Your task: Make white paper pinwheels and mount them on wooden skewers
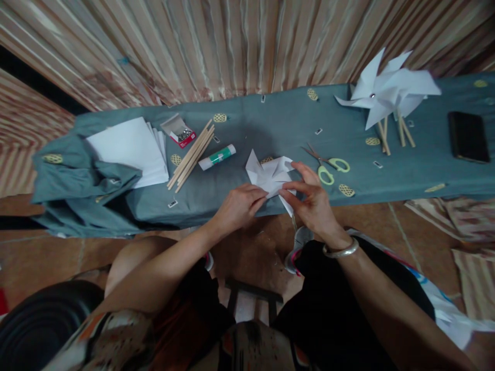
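Observation:
A white paper pinwheel (266, 178) lies near the front edge of the cloth-covered table, its blades partly folded in. My left hand (243, 202) pinches its lower left edge between thumb and fingers. On the other side, my right hand (311, 198) grips the right part of the paper, with thumb and fingers on a blade. A pair of scissors (328, 165) with light green handles rests just right of the pinwheel, blades pointing away. To the left lies a green and white glue stick (217, 157).
Wooden sticks (192, 154) lie beside an open red box (180, 133) of small metal pieces. Farther left is a stack of white paper (126, 147). At the right are finished-looking pinwheels (386, 90) on sticks and a dark phone-like object (468, 136). A striped curtain (232, 46) hangs behind.

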The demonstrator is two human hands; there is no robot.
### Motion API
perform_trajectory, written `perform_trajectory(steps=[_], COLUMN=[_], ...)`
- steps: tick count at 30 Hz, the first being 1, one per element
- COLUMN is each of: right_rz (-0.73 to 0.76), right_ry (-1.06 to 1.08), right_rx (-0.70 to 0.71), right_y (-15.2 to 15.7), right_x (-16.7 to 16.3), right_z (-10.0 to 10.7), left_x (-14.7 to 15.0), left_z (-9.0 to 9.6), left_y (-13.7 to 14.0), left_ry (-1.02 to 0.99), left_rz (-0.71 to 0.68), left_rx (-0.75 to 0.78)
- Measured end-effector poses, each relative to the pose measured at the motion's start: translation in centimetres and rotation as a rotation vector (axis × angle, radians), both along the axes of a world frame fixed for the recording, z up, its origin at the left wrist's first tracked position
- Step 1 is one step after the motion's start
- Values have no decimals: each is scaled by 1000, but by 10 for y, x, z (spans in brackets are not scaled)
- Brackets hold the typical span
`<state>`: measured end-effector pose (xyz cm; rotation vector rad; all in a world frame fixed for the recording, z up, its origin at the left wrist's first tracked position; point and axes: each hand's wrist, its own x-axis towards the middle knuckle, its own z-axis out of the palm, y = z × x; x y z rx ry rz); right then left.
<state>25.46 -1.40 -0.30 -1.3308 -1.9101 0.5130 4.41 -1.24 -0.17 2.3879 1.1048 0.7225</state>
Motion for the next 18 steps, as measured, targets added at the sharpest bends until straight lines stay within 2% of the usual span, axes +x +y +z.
perform_trajectory(steps=[4, 11, 18], right_rz=[-51, -79, -88], right_ry=[-57, -146, -191], right_rx=[-10, 37, 65], right_y=[3, 5, 1], right_x=[-6, -17, -17], right_z=[-4, -9, -7], left_x=[1, -1, -1], left_z=[-1, -4, -10], left_y=[-4, -7, -3], left_ry=[-38, -48, -97], left_rz=[54, -43, -12], left_rx=[6, 83, 23])
